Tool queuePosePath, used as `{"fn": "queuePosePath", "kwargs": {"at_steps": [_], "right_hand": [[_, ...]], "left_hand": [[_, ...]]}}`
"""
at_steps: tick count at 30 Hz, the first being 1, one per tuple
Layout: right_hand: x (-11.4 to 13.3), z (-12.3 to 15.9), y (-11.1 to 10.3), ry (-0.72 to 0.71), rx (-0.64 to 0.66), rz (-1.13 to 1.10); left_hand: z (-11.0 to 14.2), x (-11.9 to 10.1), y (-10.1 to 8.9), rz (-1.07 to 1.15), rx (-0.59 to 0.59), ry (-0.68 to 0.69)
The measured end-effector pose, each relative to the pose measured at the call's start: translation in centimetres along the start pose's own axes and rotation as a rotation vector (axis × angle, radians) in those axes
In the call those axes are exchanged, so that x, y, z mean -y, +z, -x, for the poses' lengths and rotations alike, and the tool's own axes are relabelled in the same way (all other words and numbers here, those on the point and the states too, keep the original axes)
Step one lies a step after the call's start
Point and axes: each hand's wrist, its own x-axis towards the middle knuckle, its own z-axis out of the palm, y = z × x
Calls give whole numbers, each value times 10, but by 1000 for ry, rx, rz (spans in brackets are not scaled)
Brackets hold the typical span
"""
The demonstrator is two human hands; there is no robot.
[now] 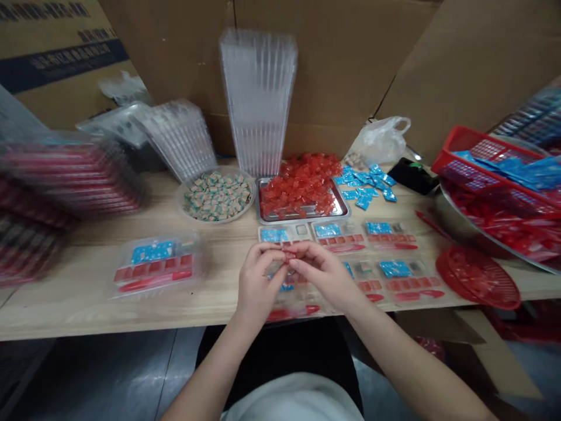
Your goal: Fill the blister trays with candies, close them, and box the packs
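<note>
At the far left of the wooden table (87,298), blurred stacks of red-trimmed packs (56,187) lean into view, and just right of them lies a clear blister tray (155,266) holding a blue sachet and a row of red pieces. Behind it, a round bowl (218,196) of wrapped tan-and-green sweets sits beside a tall stack of clear plastic trays (258,99). At the centre, the left hand (258,280) and right hand (322,272) meet, their fingertips (280,251) pinching a small red piece (287,255) above another blister tray (293,307) at the table's front edge. Beyond them, a metal tray (302,217) is heaped with red cubes, with loose blue sachets (366,184) next to it. Further right lie more filled blister trays (390,237), a round red mesh basket (480,278) and a steel bowl (451,219) of red packets.
</note>
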Motion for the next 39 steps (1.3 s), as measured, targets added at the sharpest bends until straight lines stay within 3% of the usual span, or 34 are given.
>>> {"fn": "queuePosePath", "kwargs": {"at_steps": [3, 6, 10, 14, 17, 21, 23, 27, 30, 34, 37, 39], "right_hand": [[-8, 6, -8, -32, -62, 112], [-15, 5, -14, -214, -97, 516], [-28, -3, 11, -426, 98, 996], [-40, -12, 39, -501, 254, 1315], [-38, -11, 22, -498, 213, 1245], [-28, 16, -40, -431, -103, 1164], [-28, 37, -63, -380, -83, 1247], [-30, 58, -68, -386, 89, 1218], [-16, 46, -61, -458, -5, 959], [10, 35, -56, -324, -161, 636], [3, 40, -48, -78, -85, 400], [-14, 43, -42, 55, -48, 361]], "left_hand": [[22, 4, -18, -205, 20, 129], [56, 19, -39, -325, 31, 85], [91, 38, -50, -394, 187, 87], [93, 39, -46, -394, 263, 130], [87, 35, -45, -411, 287, 149], [86, 36, -47, -470, 246, 242], [86, 36, -47, -462, 191, 310], [66, 23, -51, -367, 152, 410], [32, 2, -56, -279, 168, 387], [3, -15, -57, -54, 242, 128], [15, -7, -51, 153, 254, -218], [33, 4, -46, 155, 227, -420]]}}
